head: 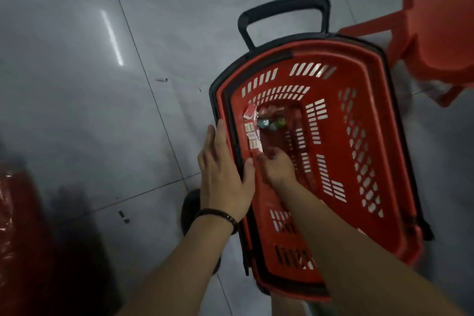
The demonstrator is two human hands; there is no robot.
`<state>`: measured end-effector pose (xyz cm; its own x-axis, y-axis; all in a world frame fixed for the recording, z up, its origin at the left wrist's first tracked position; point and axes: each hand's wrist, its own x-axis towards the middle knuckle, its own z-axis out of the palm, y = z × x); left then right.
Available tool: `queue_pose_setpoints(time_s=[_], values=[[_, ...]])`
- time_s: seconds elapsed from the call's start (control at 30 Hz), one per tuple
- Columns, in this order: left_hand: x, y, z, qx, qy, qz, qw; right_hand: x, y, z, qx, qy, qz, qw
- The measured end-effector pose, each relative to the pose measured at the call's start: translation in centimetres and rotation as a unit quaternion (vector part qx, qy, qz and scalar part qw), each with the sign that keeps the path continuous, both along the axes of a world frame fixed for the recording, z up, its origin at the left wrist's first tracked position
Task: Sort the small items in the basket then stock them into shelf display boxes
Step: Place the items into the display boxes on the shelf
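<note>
A red shopping basket [379, 100] with a black rim and pull handle stands on the tiled floor. Several small red-and-white boxes [252, 136] lie in a row along its left inner wall, and more sit at the far end [250, 111]. A few small green and blue wrapped items [272, 123] lie beside them. My left hand [223, 177] rests on the basket's left rim, fingers straight along the outside and thumb over the edge. My right hand [275, 168] is down inside the basket, its curled fingers pinching a small red box at the near end of the row.
A red plastic stool [436, 33] stands right behind the basket at the upper right. Something red in shiny plastic wrap [15, 213] sits at the left edge. A dark shoe [191, 208] shows just left of the basket. Small bits of litter dot the grey tiles.
</note>
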<state>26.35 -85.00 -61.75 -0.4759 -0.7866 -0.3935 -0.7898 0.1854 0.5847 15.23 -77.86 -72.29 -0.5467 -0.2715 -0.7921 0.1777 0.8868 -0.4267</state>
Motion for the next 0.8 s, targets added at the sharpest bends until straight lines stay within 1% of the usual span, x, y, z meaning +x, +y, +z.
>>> queue_pose_setpoints(time_s=[0.1, 0.13, 0.23, 0.3, 0.47, 0.63, 0.7, 0.8], values=[[0.0, 0.4, -0.6, -0.013, 0.018, 0.012, 1.0, 1.0, -0.2, -4.1, -0.014, 0.02, -0.013, 1.0], [0.0, 0.6, -0.8, -0.016, 0.027, 0.017, 0.999, 1.0, -0.6, -4.4, -0.009, 0.016, -0.02, 1.0], [0.0, 0.7, -1.2, -0.021, 0.037, 0.024, 0.999, 1.2, -2.0, -3.4, 0.01, -0.002, -0.015, 1.0], [0.0, 0.6, -1.3, -0.027, 0.03, 0.018, 0.999, 1.5, -2.2, -3.3, 0.006, 0.02, -0.012, 1.0], [-0.1, 0.8, -1.2, -0.024, 0.032, 0.021, 0.999, 1.6, -2.5, -3.3, 0.03, 0.042, -0.055, 0.997], [-0.1, 0.9, -1.5, -0.021, 0.035, 0.033, 0.999, 0.6, -2.7, -4.0, 0.029, 0.011, -0.133, 0.991], [-0.2, 0.9, -1.5, -0.015, 0.035, 0.033, 0.999, 0.3, -2.2, -4.0, 0.029, -0.015, -0.152, 0.988], [-0.3, 0.9, -1.1, -0.002, 0.026, 0.028, 0.999, 0.2, -1.6, -2.7, 0.009, -0.022, -0.176, 0.984]])
